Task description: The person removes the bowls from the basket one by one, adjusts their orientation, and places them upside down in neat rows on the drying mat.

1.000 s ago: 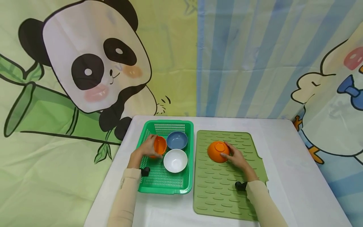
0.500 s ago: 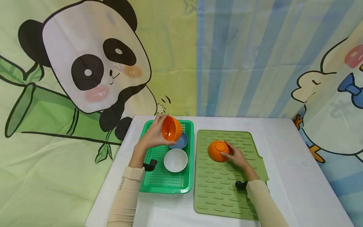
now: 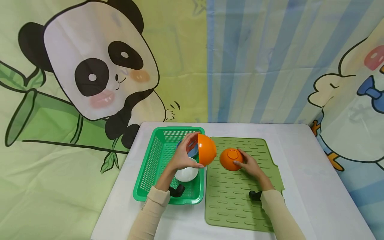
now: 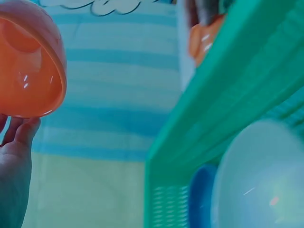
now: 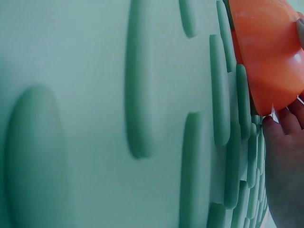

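Note:
My left hand (image 3: pixel 182 157) holds an orange bowl (image 3: pixel 207 150) by its rim, lifted over the right side of the green basket (image 3: pixel 146 166). That bowl is tipped on its side, its mouth towards the palm. In the left wrist view the glossy inside of this bowl (image 4: pixel 28 76) shows. On the green mat (image 3: pixel 234 203), a second orange bowl (image 3: pixel 228 164) lies upside down, its foot ring up. My right hand (image 3: pixel 252 166) grips it from the right, thumb and fingers spread over its side. In the right wrist view its rim is down close over the mat's ridges.
In the basket sit a white bowl (image 3: pixel 186 175) and a blue bowl (image 3: pixel 194 152), both partly hidden by my left hand. Basket and mat stand side by side on a white-covered table (image 3: pixel 318 186). A printed cloth (image 3: pixel 180 66) hangs behind.
The left hand has lifted its orange bowl out of the basket's left part and carried it right, turning its mouth leftwards. The right hand and its bowl have stayed in place.

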`<state>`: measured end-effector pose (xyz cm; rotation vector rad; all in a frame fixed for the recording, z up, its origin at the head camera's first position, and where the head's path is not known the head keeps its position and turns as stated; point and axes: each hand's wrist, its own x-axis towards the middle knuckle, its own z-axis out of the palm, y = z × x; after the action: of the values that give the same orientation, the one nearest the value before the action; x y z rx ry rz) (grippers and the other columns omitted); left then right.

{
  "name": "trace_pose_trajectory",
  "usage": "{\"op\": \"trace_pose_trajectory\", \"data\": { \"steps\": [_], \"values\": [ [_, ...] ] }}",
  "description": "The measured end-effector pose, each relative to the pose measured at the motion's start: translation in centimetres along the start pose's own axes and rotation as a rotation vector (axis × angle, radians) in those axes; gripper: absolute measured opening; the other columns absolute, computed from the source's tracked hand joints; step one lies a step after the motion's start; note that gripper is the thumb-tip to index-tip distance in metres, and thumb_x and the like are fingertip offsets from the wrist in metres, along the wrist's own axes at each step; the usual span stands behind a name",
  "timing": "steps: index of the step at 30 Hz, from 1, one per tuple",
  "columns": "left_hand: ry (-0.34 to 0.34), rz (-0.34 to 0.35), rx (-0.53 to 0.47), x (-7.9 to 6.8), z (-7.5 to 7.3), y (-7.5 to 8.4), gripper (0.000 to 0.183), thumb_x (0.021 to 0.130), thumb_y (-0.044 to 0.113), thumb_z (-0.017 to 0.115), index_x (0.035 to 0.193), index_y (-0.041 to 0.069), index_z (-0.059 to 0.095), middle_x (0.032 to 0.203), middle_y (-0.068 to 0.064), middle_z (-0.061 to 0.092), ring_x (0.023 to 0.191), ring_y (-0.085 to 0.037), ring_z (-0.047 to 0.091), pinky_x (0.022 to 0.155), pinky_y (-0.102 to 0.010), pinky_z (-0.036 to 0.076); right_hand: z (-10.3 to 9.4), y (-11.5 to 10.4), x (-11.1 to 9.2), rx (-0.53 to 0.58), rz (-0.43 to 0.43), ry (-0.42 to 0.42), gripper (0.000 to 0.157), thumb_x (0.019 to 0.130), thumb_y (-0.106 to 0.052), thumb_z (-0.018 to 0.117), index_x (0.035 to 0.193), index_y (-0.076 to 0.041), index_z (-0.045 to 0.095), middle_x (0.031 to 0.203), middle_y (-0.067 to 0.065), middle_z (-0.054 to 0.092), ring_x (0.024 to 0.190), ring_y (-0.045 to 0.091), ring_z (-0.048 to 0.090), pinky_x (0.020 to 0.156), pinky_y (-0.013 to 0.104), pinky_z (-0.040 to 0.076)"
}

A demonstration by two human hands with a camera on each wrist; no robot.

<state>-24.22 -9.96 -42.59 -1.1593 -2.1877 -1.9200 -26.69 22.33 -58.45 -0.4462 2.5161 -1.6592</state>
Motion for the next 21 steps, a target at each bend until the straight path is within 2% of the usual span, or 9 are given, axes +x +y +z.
{"op": "trace_pose_trajectory", "data": {
  "steps": [3,7,14,18,21],
  "values": [
    [-0.008,-0.019,-0.046,-0.5,1.3,-1.2,0.1,0.061,0.028,0.087,0.137,-0.004,0.031,0.133,-0.019,0.034,0.127,-0.034,0.036,0.102,-0.049,0.03,0.0,-0.3,0.0,0.0,-0.006,-0.003,0.072,0.088,-0.016,0.065,0.144,0.003,0.024,0.137,0.03,0.035,0.121,0.044,0.041,0.093,0.054,0.04],
    [-0.029,0.001,-0.067,-0.7,2.5,-2.2,0.101,0.061,0.03,0.087,0.138,-0.004,0.031,0.135,-0.022,0.033,0.126,-0.035,0.036,0.101,-0.052,0.03,0.0,-0.2,0.0,0.022,-0.016,-0.001,0.071,0.087,-0.014,0.065,0.143,0.003,0.024,0.137,0.031,0.035,0.119,0.045,0.042,0.091,0.055,0.041],
    [-0.061,0.013,-0.068,-0.5,3.4,-2.5,0.102,0.061,0.031,0.086,0.138,-0.003,0.029,0.136,-0.02,0.031,0.126,-0.034,0.035,0.102,-0.048,0.031,0.1,2.3,0.6,0.009,0.026,0.0,0.078,0.085,-0.027,0.067,0.146,-0.002,0.023,0.141,0.025,0.034,0.123,0.04,0.04,0.094,0.051,0.04],
    [-0.063,0.015,-0.057,-0.3,3.4,-2.5,0.101,0.061,0.028,0.087,0.138,-0.003,0.029,0.136,-0.02,0.031,0.127,-0.034,0.035,0.102,-0.048,0.03,0.2,2.5,0.7,0.004,0.038,0.05,0.083,0.087,-0.032,0.064,0.147,-0.004,0.015,0.147,0.023,0.021,0.131,0.041,0.027,0.102,0.052,0.031],
    [-0.063,0.021,-0.048,-0.1,3.3,-2.5,0.101,0.061,0.029,0.087,0.138,-0.003,0.029,0.135,-0.022,0.031,0.127,-0.032,0.035,0.102,-0.051,0.03,0.3,1.2,0.8,0.098,0.041,0.145,0.079,0.091,-0.029,0.059,0.148,-0.004,0.011,0.151,0.021,0.011,0.136,0.036,0.014,0.108,0.049,0.021]
  ]
}}
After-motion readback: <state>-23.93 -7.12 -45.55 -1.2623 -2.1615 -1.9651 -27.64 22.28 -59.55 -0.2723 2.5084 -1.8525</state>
